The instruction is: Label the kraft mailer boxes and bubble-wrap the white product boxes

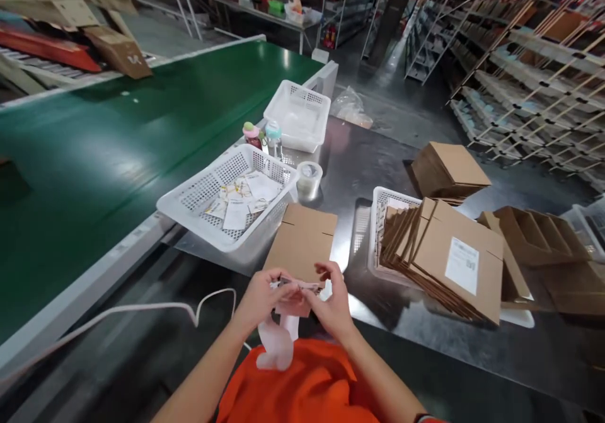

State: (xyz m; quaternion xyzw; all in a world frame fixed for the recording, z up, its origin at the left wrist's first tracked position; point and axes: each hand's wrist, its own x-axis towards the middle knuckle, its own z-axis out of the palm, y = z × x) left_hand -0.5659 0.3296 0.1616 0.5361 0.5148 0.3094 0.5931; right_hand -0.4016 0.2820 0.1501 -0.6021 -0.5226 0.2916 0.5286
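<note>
Close to my body, my left hand (259, 298) and my right hand (333, 303) pinch a small pinkish packet (297, 304) between them. The fingertips partly cover it, so its exact shape is unclear. A strip of whitish translucent material (276, 346) hangs below the packet, curling over my orange clothing. Just beyond my fingers, a flat brown cardboard piece (305, 237) lies at the table's near edge. To its left, a white perforated basket (189, 205) holds small packets and white labels (236, 214).
Two bottles (273, 138), a tape roll (309, 178) and another white basket (302, 111) stand farther back. Flattened cardboard (454, 253) fills a basket at right, beside a cardboard stack (454, 164). A green conveyor (142, 127) runs along the left; a white cable (161, 306) hangs nearby.
</note>
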